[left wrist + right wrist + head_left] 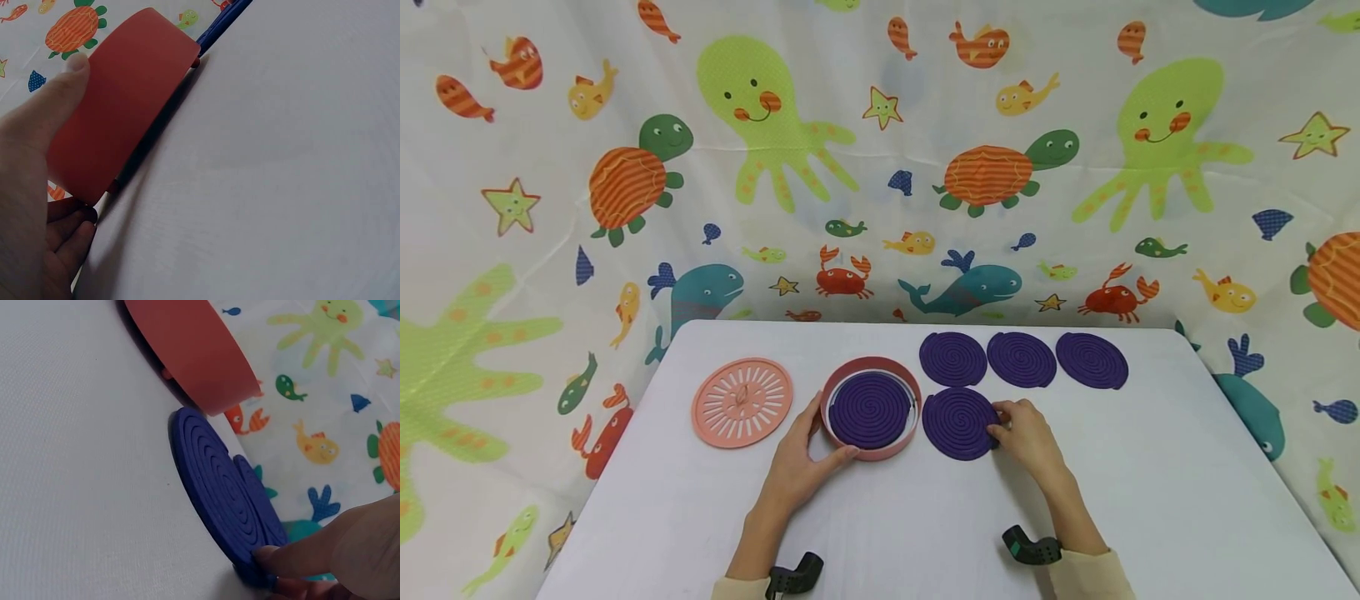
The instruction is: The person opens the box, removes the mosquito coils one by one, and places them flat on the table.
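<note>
A round red holder (880,455) stands on the table with a dark purple mosquito coil (868,410) lying inside it. My left hand (797,467) grips the holder's left side, thumb in front and fingers behind; the left wrist view shows the thumb on its red wall (125,106). To the right of the holder lies another purple mosquito coil (958,423). My right hand (1030,437) pinches that coil's right edge; in the right wrist view the thumb rests on top of the spiral (219,481) and the other fingers are partly hidden beneath.
Three more purple coils lie in a row behind, the left one (953,359), the middle one (1021,360) and the right one (1092,361). A pink slotted lid (742,397) lies left of the holder. A sea-animal curtain (880,225) hangs behind the white table (910,533).
</note>
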### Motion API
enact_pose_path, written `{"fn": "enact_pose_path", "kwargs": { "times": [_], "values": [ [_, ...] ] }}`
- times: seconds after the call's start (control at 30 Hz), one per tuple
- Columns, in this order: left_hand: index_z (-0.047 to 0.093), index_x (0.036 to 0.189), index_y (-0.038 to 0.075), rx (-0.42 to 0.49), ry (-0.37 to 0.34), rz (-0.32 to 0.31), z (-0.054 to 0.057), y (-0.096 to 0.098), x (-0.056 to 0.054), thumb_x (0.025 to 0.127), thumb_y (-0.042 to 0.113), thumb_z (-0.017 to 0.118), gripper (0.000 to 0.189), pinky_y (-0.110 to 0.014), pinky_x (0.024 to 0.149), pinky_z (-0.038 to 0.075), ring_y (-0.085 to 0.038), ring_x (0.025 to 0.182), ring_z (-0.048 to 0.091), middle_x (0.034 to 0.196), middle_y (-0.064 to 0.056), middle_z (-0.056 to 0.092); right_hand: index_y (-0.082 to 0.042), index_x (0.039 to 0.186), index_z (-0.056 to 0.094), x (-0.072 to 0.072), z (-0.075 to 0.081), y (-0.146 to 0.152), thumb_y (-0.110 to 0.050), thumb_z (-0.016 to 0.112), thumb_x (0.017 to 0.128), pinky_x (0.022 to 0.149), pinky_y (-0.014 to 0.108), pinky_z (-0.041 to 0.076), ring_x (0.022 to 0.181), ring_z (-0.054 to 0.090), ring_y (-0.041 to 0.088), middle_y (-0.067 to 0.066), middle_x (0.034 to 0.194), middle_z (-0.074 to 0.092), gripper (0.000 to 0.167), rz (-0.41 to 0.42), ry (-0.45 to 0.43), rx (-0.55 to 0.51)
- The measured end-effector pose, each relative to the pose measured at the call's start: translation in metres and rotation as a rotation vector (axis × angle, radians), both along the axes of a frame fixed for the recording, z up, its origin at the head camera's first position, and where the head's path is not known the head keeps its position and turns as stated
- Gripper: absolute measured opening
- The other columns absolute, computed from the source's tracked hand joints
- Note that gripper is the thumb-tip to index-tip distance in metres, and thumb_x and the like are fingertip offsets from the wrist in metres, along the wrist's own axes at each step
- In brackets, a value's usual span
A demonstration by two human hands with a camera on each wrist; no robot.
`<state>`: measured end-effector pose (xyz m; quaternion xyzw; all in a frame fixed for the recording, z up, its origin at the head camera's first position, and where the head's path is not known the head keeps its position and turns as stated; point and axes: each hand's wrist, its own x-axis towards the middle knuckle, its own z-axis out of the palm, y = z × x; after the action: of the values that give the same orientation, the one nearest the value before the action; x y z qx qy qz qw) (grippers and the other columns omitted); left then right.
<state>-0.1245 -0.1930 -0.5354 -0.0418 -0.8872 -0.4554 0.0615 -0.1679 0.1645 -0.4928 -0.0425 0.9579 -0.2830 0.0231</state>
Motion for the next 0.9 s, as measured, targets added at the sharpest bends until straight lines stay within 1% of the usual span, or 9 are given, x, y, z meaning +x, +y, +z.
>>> {"fn": "enact_pose_path", "kwargs": {
  "times": [0.23, 0.4, 0.53, 0.73, 0.83, 0.9],
  "values": [
    [0.029, 0.159, 0.018, -0.002, 0.001, 0.002, -0.0001, 0.0002, 0.0001, 0.077, 0.057, 0.081, 0.105, -0.043, 0.119, 0.04, -0.022, 0.146, 0.043, 0.16, -0.003, 0.04, 0.008, 0.117, 0.067, 0.001, 0.0021, 0.0019, -0.008, 0.074, 0.084, 0.076, 0.049, 0.053, 0.086, 0.062, 0.029, 0.017, 0.094, 0.067, 0.037, 0.007, -0.017, -0.003],
    [0.028, 0.159, 0.02, 0.0, -0.005, 0.004, 0.0, 0.0002, -0.0002, 0.077, 0.057, 0.081, 0.105, -0.043, 0.119, 0.04, -0.022, 0.146, 0.043, 0.16, -0.003, 0.039, 0.007, 0.117, 0.066, 0.0002, 0.0022, 0.0024, -0.008, 0.073, 0.085, 0.078, 0.049, 0.056, 0.087, 0.066, 0.029, 0.015, 0.092, 0.07, 0.036, 0.012, -0.038, -0.03],
    [0.028, 0.159, 0.02, 0.002, -0.006, 0.003, -0.0002, -0.0001, -0.0002, 0.077, 0.057, 0.081, 0.105, -0.042, 0.119, 0.039, -0.021, 0.146, 0.043, 0.161, -0.002, 0.039, 0.006, 0.117, 0.066, 0.0, 0.0012, 0.0031, -0.007, 0.073, 0.085, 0.075, 0.045, 0.057, 0.084, 0.066, 0.027, 0.013, 0.089, 0.07, 0.036, 0.011, -0.056, -0.048],
    [0.028, 0.159, 0.019, -0.004, -0.007, 0.001, 0.0, -0.0001, -0.0006, 0.077, 0.058, 0.08, 0.105, -0.043, 0.119, 0.039, -0.022, 0.146, 0.042, 0.161, -0.002, 0.038, 0.006, 0.117, 0.066, 0.0002, 0.0015, 0.0028, -0.005, 0.073, 0.085, 0.072, 0.042, 0.056, 0.082, 0.065, 0.024, 0.011, 0.088, 0.07, 0.035, 0.008, -0.055, -0.061],
    [0.028, 0.159, 0.019, -0.002, -0.007, 0.002, -0.0001, -0.0001, -0.0006, 0.077, 0.058, 0.08, 0.105, -0.043, 0.119, 0.039, -0.022, 0.146, 0.043, 0.161, -0.002, 0.039, 0.006, 0.119, 0.065, 0.0006, 0.0015, 0.0023, -0.005, 0.072, 0.086, 0.071, 0.039, 0.055, 0.081, 0.065, 0.024, 0.012, 0.089, 0.071, 0.036, -0.01, -0.063, -0.074],
    [0.028, 0.159, 0.018, -0.001, -0.005, 0.001, -0.0004, -0.0002, -0.0006, 0.077, 0.057, 0.081, 0.105, -0.043, 0.119, 0.039, -0.022, 0.146, 0.043, 0.161, -0.003, 0.039, 0.005, 0.12, 0.064, 0.0008, 0.0012, 0.0022, -0.005, 0.068, 0.088, 0.068, 0.036, 0.055, 0.08, 0.065, 0.024, 0.014, 0.091, 0.071, 0.034, -0.032, -0.07, -0.083]
  ]
}}
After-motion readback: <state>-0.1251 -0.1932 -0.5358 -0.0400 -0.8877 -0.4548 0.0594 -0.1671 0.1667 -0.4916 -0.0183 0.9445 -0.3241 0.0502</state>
